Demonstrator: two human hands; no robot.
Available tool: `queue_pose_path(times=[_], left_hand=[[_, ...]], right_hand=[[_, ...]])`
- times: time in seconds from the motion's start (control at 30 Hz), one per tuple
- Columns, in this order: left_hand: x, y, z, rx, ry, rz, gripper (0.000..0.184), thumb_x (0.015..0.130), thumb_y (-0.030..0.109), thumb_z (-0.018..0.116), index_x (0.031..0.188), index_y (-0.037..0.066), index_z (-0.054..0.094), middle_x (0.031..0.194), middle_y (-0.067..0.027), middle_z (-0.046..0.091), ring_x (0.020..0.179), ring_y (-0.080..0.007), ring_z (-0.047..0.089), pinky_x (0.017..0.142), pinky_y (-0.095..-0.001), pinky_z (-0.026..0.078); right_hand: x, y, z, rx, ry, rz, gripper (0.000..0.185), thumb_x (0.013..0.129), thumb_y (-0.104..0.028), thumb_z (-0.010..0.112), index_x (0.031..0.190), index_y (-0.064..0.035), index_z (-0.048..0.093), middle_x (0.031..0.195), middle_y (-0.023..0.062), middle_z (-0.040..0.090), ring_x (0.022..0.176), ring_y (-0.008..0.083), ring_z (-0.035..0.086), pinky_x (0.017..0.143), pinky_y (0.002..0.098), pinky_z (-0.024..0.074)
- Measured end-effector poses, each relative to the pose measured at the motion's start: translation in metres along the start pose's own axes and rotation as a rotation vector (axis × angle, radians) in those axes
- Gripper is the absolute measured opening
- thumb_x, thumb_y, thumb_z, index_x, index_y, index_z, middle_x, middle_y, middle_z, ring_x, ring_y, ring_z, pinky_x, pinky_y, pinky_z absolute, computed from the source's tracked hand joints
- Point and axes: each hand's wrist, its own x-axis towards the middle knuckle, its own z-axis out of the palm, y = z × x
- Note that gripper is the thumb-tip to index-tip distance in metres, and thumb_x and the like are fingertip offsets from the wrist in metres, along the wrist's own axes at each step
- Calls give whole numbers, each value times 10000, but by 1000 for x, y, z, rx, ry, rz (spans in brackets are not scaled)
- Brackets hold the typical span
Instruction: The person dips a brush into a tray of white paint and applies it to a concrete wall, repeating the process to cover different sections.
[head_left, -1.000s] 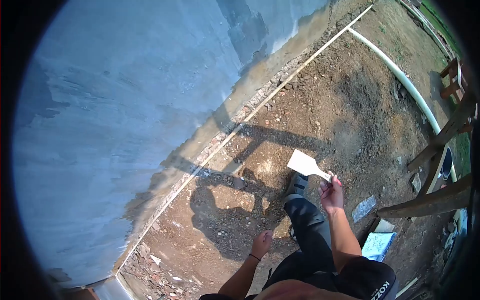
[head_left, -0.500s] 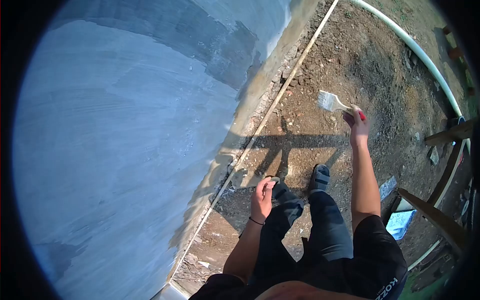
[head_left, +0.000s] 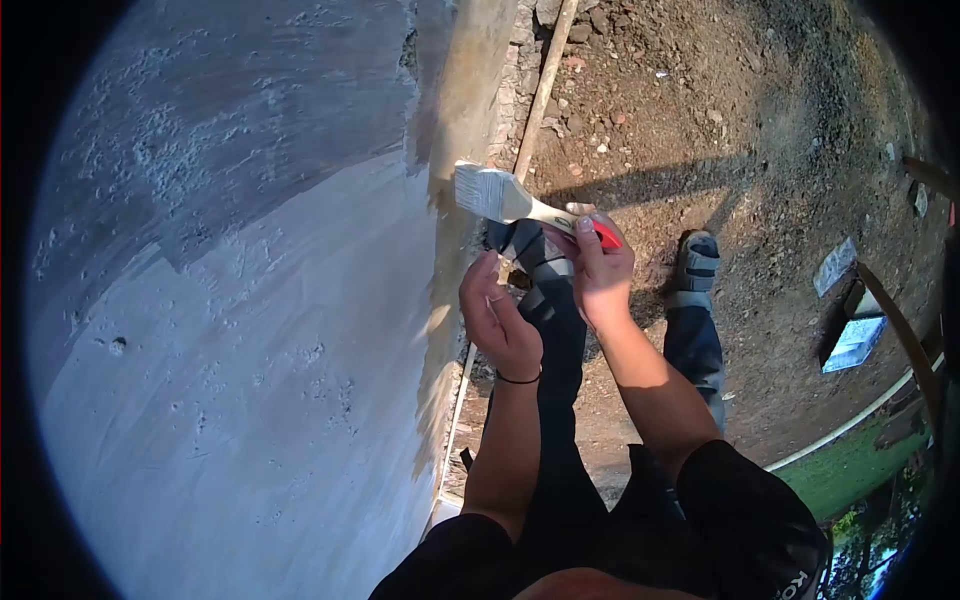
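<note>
Right hand [head_left: 600, 270]: fingers and thumb closed around the handle of a flat brush [head_left: 515, 203], red handle end sitting in the grip. Brush head points left toward the wall, slightly up in view, with pale, whitish bristles [head_left: 480, 190].

Left hand [head_left: 505, 320]: loosely cupped, fingers half bent, just below the brush head in view and apart from the handle. Dark band [head_left: 520, 380] on that wrist. Hand overlaps the wall edge in view; can't tell if skin touches it.

Edges: grey wall [head_left: 240, 400] fills the left side, rough patches up top, smoother and lighter lower down. Brownish strip [head_left: 470, 90] runs along its base. Bristle tips overlap that strip in view; contact unclear. Thin pole [head_left: 550, 90] lies along the wall foot, passing behind the brush head.

Room: bare dirt [head_left: 640, 120] right of the pole, stones scattered on it. Left foot [head_left: 530, 248] sits under the brush and hands, close to the wall; right foot [head_left: 697, 262] is out to the right on the dirt.

Around: clear plastic piece [head_left: 835, 266] and blue-white tray-like item [head_left: 853, 345] lie well right of the hands. Curved wooden beam [head_left: 900, 335] stands just beyond the tray-like item, pale pipe [head_left: 840, 427] below it.
</note>
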Motion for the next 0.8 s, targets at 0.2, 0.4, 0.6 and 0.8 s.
queue_pose_path(times=[0.2, 0.4, 0.6, 0.8], left_hand=[[26, 20, -13, 81, 273, 252, 377, 964, 241, 262, 1098, -52, 458, 1109, -215, 528, 1036, -296, 537, 777, -369, 485], [17, 24, -16, 48, 327, 308, 390, 957, 236, 228, 1086, -52, 458, 1072, -228, 547, 1028, -316, 548, 739, -360, 501], [6, 28, -19, 48, 280, 320, 369, 950, 213, 214, 1094, -31, 451, 1062, -219, 538, 1014, -366, 540, 773, -383, 491], [2, 34, -31, -13, 262, 370, 370, 952, 220, 213, 1104, -20, 450, 1042, -198, 545, 1024, -365, 531, 800, -388, 482]], right_hand=[[-15, 32, 13, -384, -23, -276, 160, 836, -20, 556, 981, 38, 586, 845, 98, 569, 710, 161, 528, 636, 248, 417], [-19, 29, 14, -570, -7, -358, 154, 821, -19, 574, 965, 32, 594, 818, 119, 567, 691, 181, 541, 630, 254, 423], [-38, 40, 28, -416, -30, -288, 162, 833, -30, 565, 982, 32, 586, 815, 113, 563, 686, 180, 537, 628, 253, 420], [-31, 35, 13, -359, 95, -350, 145, 842, -34, 561, 968, 32, 586, 813, 100, 559, 710, 140, 515, 641, 236, 404]])
